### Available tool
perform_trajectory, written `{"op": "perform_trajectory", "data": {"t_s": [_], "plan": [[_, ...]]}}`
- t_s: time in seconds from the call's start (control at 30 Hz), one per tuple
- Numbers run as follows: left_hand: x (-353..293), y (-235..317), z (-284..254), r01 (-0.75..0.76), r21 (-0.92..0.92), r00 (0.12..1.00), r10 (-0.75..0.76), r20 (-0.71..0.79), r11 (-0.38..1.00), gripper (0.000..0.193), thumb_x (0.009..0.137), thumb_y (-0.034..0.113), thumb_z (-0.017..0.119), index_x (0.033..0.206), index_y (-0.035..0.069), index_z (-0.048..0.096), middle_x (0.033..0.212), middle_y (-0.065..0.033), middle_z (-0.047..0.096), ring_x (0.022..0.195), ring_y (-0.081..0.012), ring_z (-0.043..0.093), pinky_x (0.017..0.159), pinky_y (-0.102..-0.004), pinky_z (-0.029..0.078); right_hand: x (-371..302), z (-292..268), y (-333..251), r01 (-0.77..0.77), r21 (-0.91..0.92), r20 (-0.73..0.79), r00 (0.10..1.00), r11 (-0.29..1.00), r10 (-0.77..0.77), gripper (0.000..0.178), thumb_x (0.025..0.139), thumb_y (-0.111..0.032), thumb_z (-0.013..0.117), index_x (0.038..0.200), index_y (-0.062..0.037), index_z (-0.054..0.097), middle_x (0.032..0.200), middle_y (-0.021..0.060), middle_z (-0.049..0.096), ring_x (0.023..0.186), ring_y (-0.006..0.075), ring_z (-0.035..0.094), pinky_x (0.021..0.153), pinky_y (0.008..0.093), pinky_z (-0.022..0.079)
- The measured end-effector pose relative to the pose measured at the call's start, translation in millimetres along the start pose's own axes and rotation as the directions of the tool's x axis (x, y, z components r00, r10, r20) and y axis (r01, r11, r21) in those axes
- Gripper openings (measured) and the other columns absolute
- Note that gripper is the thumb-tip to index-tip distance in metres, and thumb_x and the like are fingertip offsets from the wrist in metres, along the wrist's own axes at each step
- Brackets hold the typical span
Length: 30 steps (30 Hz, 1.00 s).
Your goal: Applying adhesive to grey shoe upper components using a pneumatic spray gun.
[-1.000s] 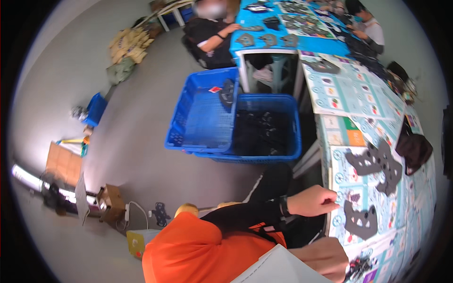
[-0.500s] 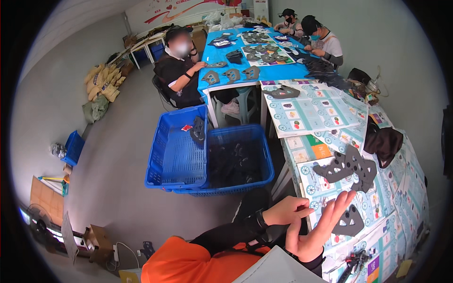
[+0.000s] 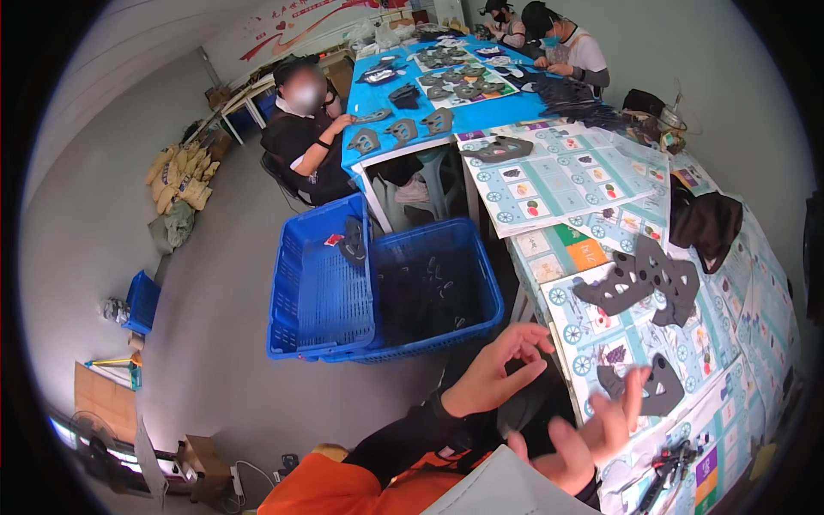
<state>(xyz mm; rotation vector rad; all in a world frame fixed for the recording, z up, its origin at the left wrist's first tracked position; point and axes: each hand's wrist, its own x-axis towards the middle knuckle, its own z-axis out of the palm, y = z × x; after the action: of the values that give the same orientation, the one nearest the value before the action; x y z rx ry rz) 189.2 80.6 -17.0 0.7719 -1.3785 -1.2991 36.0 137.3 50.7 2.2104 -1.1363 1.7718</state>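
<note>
Both my hands hang over the near edge of the paper-covered table. My left hand (image 3: pixel 502 365) has its fingers curved and apart, with nothing visible in them. Fingers spread and slightly blurred, my right hand (image 3: pixel 588 433) partly covers a dark grey cut-out pad (image 3: pixel 663 390) in this view; whether it touches the pad I cannot tell. Farther along lie two more such pads, a curved one (image 3: pixel 611 290) and one with large cut-outs (image 3: pixel 676 287), overlapping each other. Beside my right hand are small black tools (image 3: pixel 669 472), their kind unclear.
A blue crate (image 3: pixel 322 339) rests partly on a larger blue basket (image 3: pixel 481 322) of dark pieces, left of the table. Another grey pad (image 3: pixel 500 149) lies on printed sheets (image 3: pixel 562 193). A black cloth item (image 3: pixel 708 227) lies right. Several people sit around a blue-covered table (image 3: pixel 378 154).
My hands have moved apart; the left one has opened its fingers and shifted up and left. The right hand has lowered, its fingers spreading. The whole view has turned slightly.
</note>
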Motion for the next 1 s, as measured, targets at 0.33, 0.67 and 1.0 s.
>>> {"op": "perform_trajectory", "data": {"t_s": [0.33, 0.67, 1.0], "plan": [[0.0, -5.4, -6.4, 0.095, -0.014, 0.992, -0.093, 0.086, 0.995, 0.034, 0.096, 0.005, 0.059, 0.128, 0.000, 0.049, 0.111, -0.0099, 0.060, 0.096, -0.0122, 0.058, 0.088, -0.0270, 0.047, -1.4, -1.9, 8.0, -0.009, 0.475, 0.010, 1.000, 0.880, 0.005, 0.071, 0.075, -0.016, 0.079, 0.135, -0.0082, 0.040, 0.104, 0.0155, 0.058, 0.106, 0.0357, 0.058, 0.095, 0.0555, 0.043], [2.3, -2.0, -3.4, 0.043, -0.037, 0.998, -0.044, -0.040, 0.998, 0.047, 0.096, 0.002, 0.057, 0.141, 0.000, 0.043, 0.114, -0.0104, 0.062, 0.099, -0.0139, 0.058, 0.092, -0.0300, 0.047, 30.1, 3.6, 14.8, -0.139, -0.271, 0.440, 0.862, 0.952, 0.251, 0.080, 0.077, 0.012, 0.044, 0.154, -0.0035, 0.025, 0.158, 0.0301, 0.015, 0.148, 0.0458, 0.015, 0.117, 0.0602, 0.011], [24.0, -5.4, -2.3, -0.074, 0.432, 0.995, 0.036, 0.095, 0.899, 0.053, 0.091, -0.005, 0.056, 0.142, 0.009, 0.052, 0.086, -0.0096, 0.060, 0.075, -0.0187, 0.058, 0.070, -0.0298, 0.046, 12.9, 2.8, 48.4, -0.930, 0.274, 0.864, 0.351, 0.246, 0.361, 0.080, 0.091, 0.004, 0.049, 0.156, -0.0005, 0.002, 0.070, 0.0090, 0.066, 0.055, 0.0130, 0.059, 0.058, 0.0225, 0.048]]}}
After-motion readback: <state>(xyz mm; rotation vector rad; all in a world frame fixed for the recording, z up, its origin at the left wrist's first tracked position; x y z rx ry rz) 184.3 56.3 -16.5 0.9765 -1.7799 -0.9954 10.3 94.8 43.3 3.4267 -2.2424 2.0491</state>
